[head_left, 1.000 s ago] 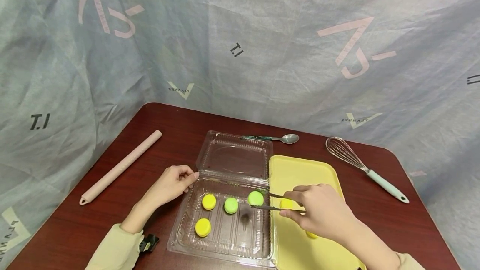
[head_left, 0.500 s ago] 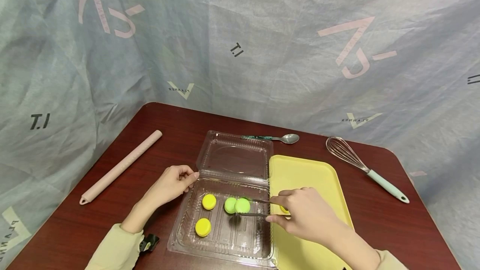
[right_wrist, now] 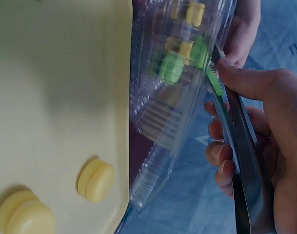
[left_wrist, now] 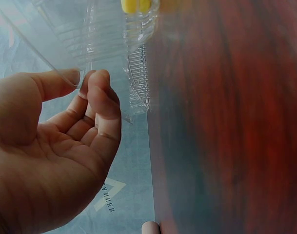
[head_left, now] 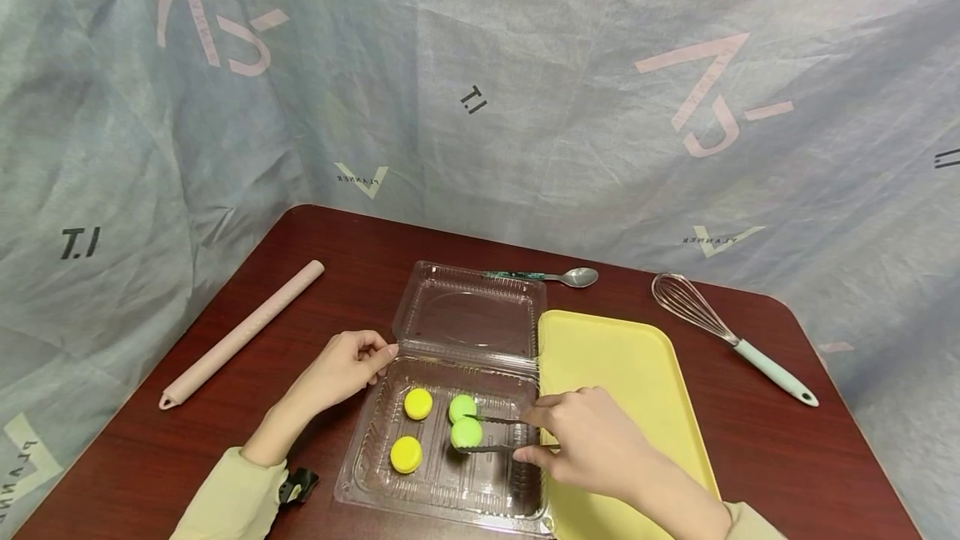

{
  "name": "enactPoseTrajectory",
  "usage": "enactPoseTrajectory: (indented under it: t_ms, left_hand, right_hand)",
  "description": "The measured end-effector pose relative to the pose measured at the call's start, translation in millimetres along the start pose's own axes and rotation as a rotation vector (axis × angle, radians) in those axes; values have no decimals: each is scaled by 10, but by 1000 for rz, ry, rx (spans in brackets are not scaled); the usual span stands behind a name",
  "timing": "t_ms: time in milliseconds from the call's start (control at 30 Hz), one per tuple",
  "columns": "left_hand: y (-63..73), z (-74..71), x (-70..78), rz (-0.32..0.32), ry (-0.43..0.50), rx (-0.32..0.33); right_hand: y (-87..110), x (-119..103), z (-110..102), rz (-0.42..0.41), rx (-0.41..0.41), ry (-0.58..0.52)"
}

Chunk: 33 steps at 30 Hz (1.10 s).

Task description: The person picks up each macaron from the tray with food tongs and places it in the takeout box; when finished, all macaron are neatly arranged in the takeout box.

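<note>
In the head view, my left hand [head_left: 347, 371] pinches the rim of a clear plastic clamshell container [head_left: 442, 509] near its hinge; the thumb and fingertip on that edge show in the left wrist view. My right hand [head_left: 592, 442] grips dark metal tongs [right_wrist: 254, 185], their tips around a green macaron [head_left: 467, 433] over the container's base. That macaron overlaps another green macaron [head_left: 461, 403] just behind it. To their left sit a yellow macaron [head_left: 417, 403] and, nearer me, a second yellow macaron [head_left: 406, 455].
A yellow tray [head_left: 615, 348] adjoins the container's right side. On it, in the right wrist view, lie one pale yellow macaron [right_wrist: 96, 179] and another macaron [right_wrist: 29, 217]. Around the dark red table [head_left: 360, 244] are a rolling pin [head_left: 243, 333], a spoon [head_left: 580, 277] and a whisk [head_left: 693, 307].
My right hand has moved left and toward me, carrying the green macaron in the tongs from the container's right side to just in front of the other green one. The left hand stays put.
</note>
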<state>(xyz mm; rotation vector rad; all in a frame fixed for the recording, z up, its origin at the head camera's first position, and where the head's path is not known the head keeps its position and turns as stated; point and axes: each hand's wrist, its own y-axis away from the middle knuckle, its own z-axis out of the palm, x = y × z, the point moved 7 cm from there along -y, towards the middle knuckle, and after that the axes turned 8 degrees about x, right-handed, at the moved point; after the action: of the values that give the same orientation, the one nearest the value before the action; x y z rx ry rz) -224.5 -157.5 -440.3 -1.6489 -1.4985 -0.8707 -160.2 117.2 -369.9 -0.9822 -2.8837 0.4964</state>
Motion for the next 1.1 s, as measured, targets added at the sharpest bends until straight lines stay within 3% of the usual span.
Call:
enactPoseTrajectory:
  t_ms: [467, 1100]
  left_hand:
    - [3, 0, 1, 11, -2, 0]
    - [14, -5, 13, 8, 14, -2]
  right_hand:
    - [-6, -111, 142, -20, -70, -16]
    - [3, -134, 218, -37, -87, 1]
